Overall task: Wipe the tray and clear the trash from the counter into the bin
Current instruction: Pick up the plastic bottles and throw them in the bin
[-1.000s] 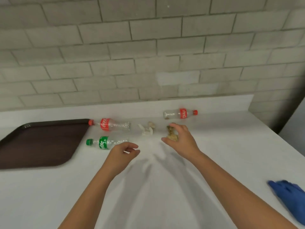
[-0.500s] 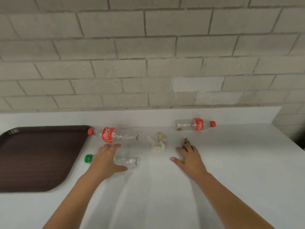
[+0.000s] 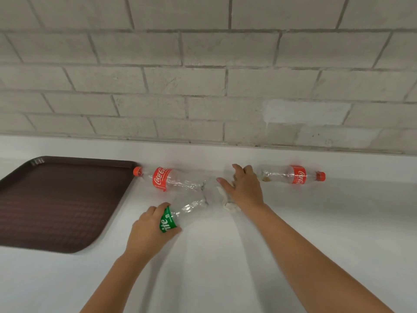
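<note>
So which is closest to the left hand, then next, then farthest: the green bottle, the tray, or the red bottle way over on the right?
1. Green bottle: in the left hand itself, fingers around its label.
2. Tray: flat on the counter, off to the left.
3. Right red bottle: lying near the wall, beyond the right hand.

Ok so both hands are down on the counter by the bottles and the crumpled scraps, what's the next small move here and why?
Probably close the right hand around the crumpled paper scraps beneath it and lift. The left hand already grips the green-label bottle, while the right lies spread over the scraps, not visibly gripping. Two red-label bottles, one by the tray and one farther right, lie untouched on the counter.
</note>
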Demonstrator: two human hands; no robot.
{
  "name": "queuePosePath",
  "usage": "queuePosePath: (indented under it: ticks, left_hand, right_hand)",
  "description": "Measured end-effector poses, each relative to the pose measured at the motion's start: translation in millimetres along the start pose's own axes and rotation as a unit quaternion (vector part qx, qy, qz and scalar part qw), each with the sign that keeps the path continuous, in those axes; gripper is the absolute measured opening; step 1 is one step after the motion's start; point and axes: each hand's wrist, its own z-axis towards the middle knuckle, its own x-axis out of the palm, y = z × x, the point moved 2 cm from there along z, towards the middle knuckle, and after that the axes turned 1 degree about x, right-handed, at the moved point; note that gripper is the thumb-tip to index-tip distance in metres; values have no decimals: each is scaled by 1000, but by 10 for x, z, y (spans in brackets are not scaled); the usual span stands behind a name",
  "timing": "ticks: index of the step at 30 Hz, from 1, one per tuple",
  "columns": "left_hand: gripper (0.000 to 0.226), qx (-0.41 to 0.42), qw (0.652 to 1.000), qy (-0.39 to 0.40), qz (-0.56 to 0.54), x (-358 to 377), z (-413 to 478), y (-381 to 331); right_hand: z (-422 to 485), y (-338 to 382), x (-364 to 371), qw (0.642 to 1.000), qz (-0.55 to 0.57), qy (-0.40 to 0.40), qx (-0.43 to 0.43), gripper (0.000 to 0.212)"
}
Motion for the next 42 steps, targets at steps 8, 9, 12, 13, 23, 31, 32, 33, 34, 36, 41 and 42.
queuePosePath:
  ticks: [8,9,12,13,23,31,32,33,34,36,41,42]
  left_hand:
    - [67,54,998,-34,19,130,-252,28]
    - [66,53,998,-34,18,141,-277,14]
    - [63,49,998,-31,10,173,-367,-83]
    - [62,47,998,-27,7,186,-404,-140]
    - [54,25,957,121,-261,284,-1604,-1317]
    - [47,101,870,332,-351,841,-3086,-2661]
    - [49,113,862,344,-354,913,-3267,-2827]
    - [50,130,853,357,-358,981,-3451,-2990]
    - [50,150,842,373,-359,1044,-3644,-3146]
    - [45,185,812,421,-360,1200,-4037,-3425]
    - [60,140,790,532,-272,2491,-4840,-3516]
    - [66,121,805,534,-227,2889,-4932,-3411]
  right_hand:
    - [-330,-157,298,983,-180,36,-12,55]
    - [-406,-152,281,985,-170,22,-19,46]
    - [-713,-175,206,981,-166,-62,-83,34]
    - [-831,-210,157,977,-170,-79,-104,36]
    - [-2749,-823,-807,985,75,-119,103,41]
    - [-4880,-1622,-1990,797,359,-354,332,43]
    - [-5104,-1752,-2073,775,368,-382,343,45]
    - [-5316,-1885,-2134,757,376,-397,357,47]
    - [-5519,-2027,-2167,741,385,-402,375,49]
    - [-5902,-2383,-2124,703,415,-406,411,43]
    - [-6735,-3566,-1310,589,469,-371,543,26]
    - [-6877,-3814,-1065,583,450,-354,576,26]
